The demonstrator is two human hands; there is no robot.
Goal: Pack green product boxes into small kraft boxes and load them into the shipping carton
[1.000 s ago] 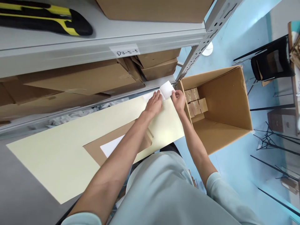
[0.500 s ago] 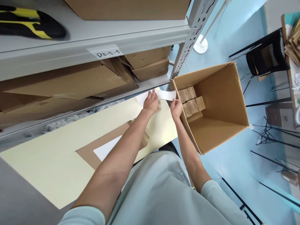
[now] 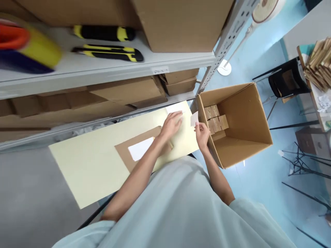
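Observation:
Between the thumb and fingers of my right hand (image 3: 202, 135) is a small white label (image 3: 194, 119), held up beside the box wall. My left hand (image 3: 172, 124) hovers over or rests on the pale yellow board (image 3: 90, 162), fingers stretched out and holding nothing visible. Just beyond its fingertips lies a white paper strip (image 3: 177, 106). Under my left forearm is a brown cardboard piece (image 3: 124, 151) with a white sheet (image 3: 139, 148) on it; the forearm hides part of both.
An open cardboard box (image 3: 243, 113) stands at the right, with several small brown boxes (image 3: 216, 124) inside. Above the board runs a grey metal shelf (image 3: 108, 75) carrying utility knives (image 3: 111, 53) and cartons. A black chair (image 3: 287, 81) stands farther right.
The label in my right hand has come apart from the strip and moved slightly towards me. My left hand has drawn back from the strip. The view has shifted, showing more of the shelf.

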